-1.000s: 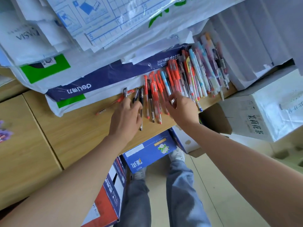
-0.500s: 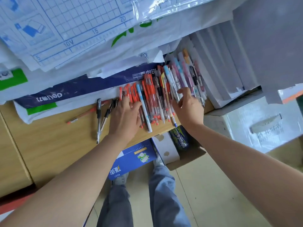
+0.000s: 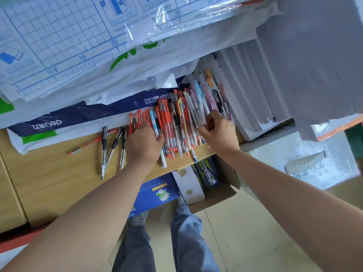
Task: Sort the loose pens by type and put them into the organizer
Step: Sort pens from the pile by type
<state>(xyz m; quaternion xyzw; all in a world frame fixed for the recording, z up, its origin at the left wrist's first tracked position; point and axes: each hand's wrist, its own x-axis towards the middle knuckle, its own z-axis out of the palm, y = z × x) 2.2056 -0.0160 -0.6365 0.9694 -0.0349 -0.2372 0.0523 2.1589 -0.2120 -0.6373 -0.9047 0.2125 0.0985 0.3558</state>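
Note:
A row of loose pens lies on the wooden desk (image 3: 49, 173). Three black pens (image 3: 104, 150) sit apart at the left, with a lone red pen (image 3: 88, 144) beside them. My left hand (image 3: 144, 143) rests palm down on the red pens (image 3: 169, 126), fingers fairly straight. A blue-patterned pen (image 3: 157, 134) runs under its thumb side. My right hand (image 3: 219, 131) is over the pastel pens (image 3: 200, 99), its fingers curled and pinching at them. I cannot make out an organizer.
A blue-and-white paper pack (image 3: 78, 114) and plastic-wrapped grid sheets (image 3: 59, 46) crowd the back of the desk. White stacked boxes (image 3: 255, 85) border the pens on the right. Below the desk edge sit a blue box (image 3: 157, 193) and an open carton (image 3: 220, 191).
Both hands have moved right along the row. The left hand left the black pens and now lies on the red ones. The right hand went from the red pens to the pastel ones.

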